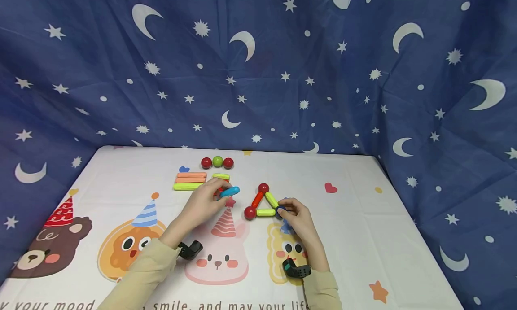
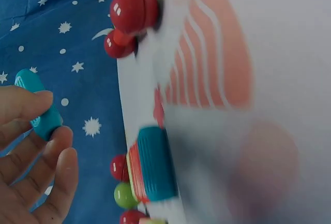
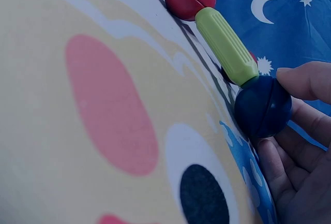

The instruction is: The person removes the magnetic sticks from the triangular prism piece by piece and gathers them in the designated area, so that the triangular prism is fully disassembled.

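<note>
So the blue stick (image 1: pixel 230 192) is up off the surface (image 1: pixel 355 251), just left of the triangle (image 1: pixel 265 212), with the left hand (image 1: pixel 203 204) pinching it between thumb and fingers, the spare ones hanging loose. The right hand (image 1: pixel 298 218) is at the triangle's right corner, thumb and fingers closed around the dark blue ball (image 3: pixel 262 106) there.

Handling-wise, I'd guess the stick is light, stiff plastic. Looks tough enough, and the ridges should help with grip, though the smooth rounded ends might slip a bit. I'd take it by the middle and leave both tips free. The balls look glossy and could roll if let loose, so holding that corner from both sides makes sense to me. I'd go easy on the triangle, since a knock could shift its joints.

Other stuff: two orange sticks (image 1: pixel 191 177) and a long yellow-green stick (image 1: pixel 188 186) lie further left of the triangle. Two red balls (image 1: pixel 206 163) and a green ball (image 1: pixel 217 161) sit beyond it, off to the left. A second blue stick (image 2: pixel 158 163) shows in the left wrist view, also left of the triangle; from above, the left hand hides it, so that hand's the main thing in the way.
</note>
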### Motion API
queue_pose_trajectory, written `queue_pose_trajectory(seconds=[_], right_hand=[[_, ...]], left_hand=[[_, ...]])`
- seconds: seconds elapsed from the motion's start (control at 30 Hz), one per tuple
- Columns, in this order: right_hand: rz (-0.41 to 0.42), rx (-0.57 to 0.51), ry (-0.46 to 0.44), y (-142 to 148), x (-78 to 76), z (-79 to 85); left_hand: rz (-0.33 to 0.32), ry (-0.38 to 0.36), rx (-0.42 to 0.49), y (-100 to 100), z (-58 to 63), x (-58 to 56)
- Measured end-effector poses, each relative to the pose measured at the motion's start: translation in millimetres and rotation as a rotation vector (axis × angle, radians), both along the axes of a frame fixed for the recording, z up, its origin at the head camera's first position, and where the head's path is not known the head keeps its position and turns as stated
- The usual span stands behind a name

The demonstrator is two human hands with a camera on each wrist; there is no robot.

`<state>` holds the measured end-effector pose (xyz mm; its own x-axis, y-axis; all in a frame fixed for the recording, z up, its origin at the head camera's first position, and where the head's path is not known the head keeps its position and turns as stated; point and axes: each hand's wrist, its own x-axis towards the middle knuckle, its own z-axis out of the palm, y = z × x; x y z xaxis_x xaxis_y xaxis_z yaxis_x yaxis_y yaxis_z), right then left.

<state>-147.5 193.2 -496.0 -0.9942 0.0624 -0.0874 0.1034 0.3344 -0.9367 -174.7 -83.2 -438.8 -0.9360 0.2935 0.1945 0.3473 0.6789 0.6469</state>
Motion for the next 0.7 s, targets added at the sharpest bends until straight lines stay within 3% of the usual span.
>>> queue_pose_trajectory(seconds=[0.3,0.7], right_hand=[[0.000,0.005,-0.003,0.4,-0.3,1.4],[-0.007,0.010,-0.006,1.8,-1.1,-2.4]], left_hand=[[0.027,-0.033,-0.124,-30.0,-3.9,11.2],[-0.041,-0.101,-0.248,-41.3,-27.7,-1.5]])
